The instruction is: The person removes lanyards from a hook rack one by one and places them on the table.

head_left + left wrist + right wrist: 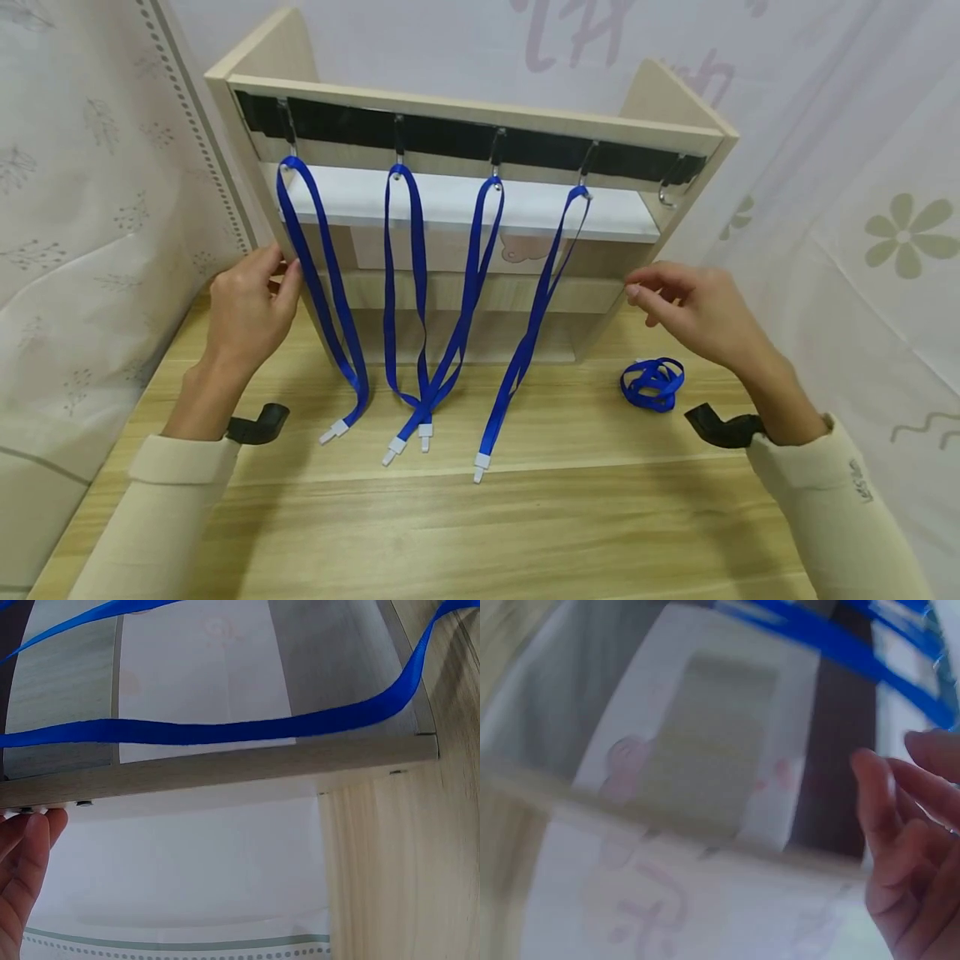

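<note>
A light wooden shelf unit (480,100) stands on the table, several blue lanyards (534,325) hanging from its metal hooks (496,150). White clips (482,461) at their lower ends reach down over the tabletop. My left hand (251,304) is at the unit's left side panel; in the left wrist view its fingertips (54,821) touch the panel's outer face. Beside the right side panel is my right hand (693,308), its fingers loosely bent with nothing in them. On the table below that hand lies a coiled blue lanyard (652,385).
A black strip (450,137) carries the hooks along the unit's top front, the rightmost hook (666,193) being near the right panel. Behind it runs a white shelf (457,200). Printed curtains (840,167) enclose the wooden table (420,533) at the back and sides.
</note>
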`<move>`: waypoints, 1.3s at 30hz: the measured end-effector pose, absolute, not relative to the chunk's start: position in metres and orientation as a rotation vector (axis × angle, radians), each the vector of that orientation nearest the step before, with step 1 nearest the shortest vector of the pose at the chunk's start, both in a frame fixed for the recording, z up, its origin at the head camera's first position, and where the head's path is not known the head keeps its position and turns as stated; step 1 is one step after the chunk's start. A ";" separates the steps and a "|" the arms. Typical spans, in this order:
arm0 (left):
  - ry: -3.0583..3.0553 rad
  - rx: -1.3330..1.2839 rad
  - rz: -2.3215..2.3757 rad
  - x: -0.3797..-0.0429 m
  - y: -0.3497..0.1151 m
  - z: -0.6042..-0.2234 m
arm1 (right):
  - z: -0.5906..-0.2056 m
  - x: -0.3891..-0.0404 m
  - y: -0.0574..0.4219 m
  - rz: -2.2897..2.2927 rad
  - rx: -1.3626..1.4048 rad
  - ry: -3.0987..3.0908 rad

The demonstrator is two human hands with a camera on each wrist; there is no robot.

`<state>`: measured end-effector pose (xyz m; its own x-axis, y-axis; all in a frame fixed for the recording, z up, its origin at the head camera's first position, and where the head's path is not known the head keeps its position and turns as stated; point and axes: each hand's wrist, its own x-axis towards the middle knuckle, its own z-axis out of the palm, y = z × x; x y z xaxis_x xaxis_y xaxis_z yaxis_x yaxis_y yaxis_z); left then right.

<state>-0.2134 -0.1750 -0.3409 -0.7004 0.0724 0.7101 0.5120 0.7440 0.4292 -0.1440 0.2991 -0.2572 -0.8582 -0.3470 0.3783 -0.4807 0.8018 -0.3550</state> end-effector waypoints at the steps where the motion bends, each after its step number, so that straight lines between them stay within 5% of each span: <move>1: -2.248 -0.432 -0.822 -0.213 -0.175 -0.341 | -0.253 -0.144 0.292 0.637 0.645 -2.656; 20: -2.237 -0.417 -0.858 -0.210 -0.174 -0.348 | -0.233 -0.181 0.199 0.593 0.380 -2.367; 39: -2.200 -0.445 -0.849 -0.213 -0.176 -0.342 | -0.177 -0.133 0.234 0.932 0.512 -2.266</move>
<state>-0.2133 -0.1765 -0.3418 -0.6772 0.0564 0.7336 0.5345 0.7229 0.4378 -0.1329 0.2339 -0.1774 -0.7274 -0.1116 0.6771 -0.5559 0.6744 -0.4860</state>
